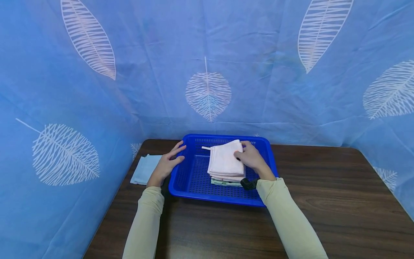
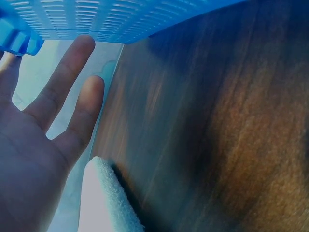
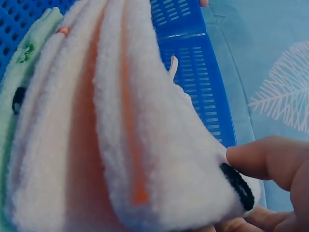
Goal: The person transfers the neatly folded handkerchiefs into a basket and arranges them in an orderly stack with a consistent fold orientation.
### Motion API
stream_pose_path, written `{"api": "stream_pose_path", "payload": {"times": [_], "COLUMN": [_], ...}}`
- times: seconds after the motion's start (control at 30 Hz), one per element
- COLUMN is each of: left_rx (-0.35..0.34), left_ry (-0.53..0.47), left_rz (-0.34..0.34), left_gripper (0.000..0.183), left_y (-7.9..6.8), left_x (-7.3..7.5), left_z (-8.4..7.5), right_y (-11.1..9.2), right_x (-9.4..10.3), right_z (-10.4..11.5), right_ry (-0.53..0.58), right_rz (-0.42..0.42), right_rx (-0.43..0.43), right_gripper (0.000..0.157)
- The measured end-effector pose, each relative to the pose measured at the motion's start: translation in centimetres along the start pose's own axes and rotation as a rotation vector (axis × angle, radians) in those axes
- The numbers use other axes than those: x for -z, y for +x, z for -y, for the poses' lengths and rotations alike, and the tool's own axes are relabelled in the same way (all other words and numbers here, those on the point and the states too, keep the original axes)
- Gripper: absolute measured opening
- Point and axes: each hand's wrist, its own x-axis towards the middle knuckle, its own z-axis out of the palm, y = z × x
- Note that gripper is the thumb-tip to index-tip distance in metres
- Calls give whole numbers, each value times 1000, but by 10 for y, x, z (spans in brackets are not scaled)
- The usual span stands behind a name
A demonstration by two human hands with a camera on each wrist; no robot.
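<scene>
Inside a blue plastic basket (image 1: 220, 200) lies a stack of folded towels. The top one, a pale pink towel (image 1: 225, 158) with a white loop, is pinched at its right edge between the thumb and fingers of my right hand (image 1: 251, 158). Close up in the right wrist view, the thumb presses beside a black patch on that pink towel (image 3: 193, 159). Beneath it is a mint green towel (image 3: 29, 58). My left hand (image 1: 166, 163) is by the basket's left rim with fingers spread and fairly straight; whether every fingertip touches the rim I cannot tell.
A folded light blue towel (image 1: 145, 169) lies on the dark wooden table (image 1: 323, 180), left of the basket and partly behind my left hand. Blue curtains (image 1: 252, 90) with white leaf prints hang behind the table and along its left side.
</scene>
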Motion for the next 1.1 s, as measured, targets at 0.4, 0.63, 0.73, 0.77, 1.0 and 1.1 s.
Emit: {"api": "stream_pose_path", "payload": {"times": [0.4,0.63,0.73,0.77,1.0,1.1], "left_rx": [9,2,4,4,-55,-75], "left_ry": [18,43,82,99,244,274], "left_rz": [6,17,22,23,36,33], "left_gripper": [45,47,48,49,50,50], "left_y": [-2,-2,-2,-3,-6,-5], "left_x": [1,2,2,3,8,8], "left_z": [-3,-3,-4,-5,-14,-13], "right_y": [-3,-1,-1,-1,-1,-1], "right_x": [1,4,6,7,7,6], "right_z": [-2,-5,-6,-7,-6,-6], "right_ry": [-81,-112,-95,-93,-107,-110], "right_rz": [-64,-83,-32,-15,15,6], "right_rx": [1,16,-22,-32,-54,-76], "right_gripper": [65,53,57,57,57,57]}}
